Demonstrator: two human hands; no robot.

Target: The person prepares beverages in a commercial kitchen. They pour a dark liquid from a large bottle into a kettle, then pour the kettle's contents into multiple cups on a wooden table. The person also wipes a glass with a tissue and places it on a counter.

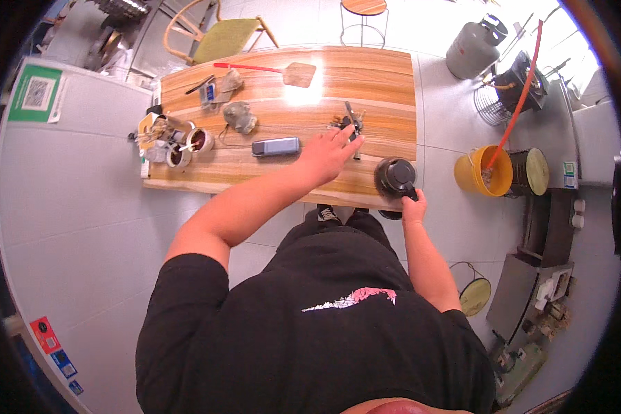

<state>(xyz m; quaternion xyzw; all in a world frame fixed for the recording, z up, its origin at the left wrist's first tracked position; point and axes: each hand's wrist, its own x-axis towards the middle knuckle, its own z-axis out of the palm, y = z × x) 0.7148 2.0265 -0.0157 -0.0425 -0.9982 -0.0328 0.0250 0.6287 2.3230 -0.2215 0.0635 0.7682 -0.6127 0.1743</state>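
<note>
My left hand (327,156) reaches over the wooden table (372,77) with its fingers apart. Its fingertips are at a cluster of small dark items (353,124), one of them long and thin; whether they touch cannot be told. My right hand (414,206) grips the black handle of a dark pot (395,176) with a black lid. That pot is at the table's near right corner. Left of my left hand lies an oblong blue-grey case (275,147). A crumpled grey plastic bag (240,117) sits beyond the case.
A red-handled fly swatter (298,75) lies toward the far side. Two cups (201,141) with dark contents stand at the left end. On the floor at right are a yellow bucket (471,173) and a grey gas cylinder (468,52). A green-seated chair (225,39) stands behind the table.
</note>
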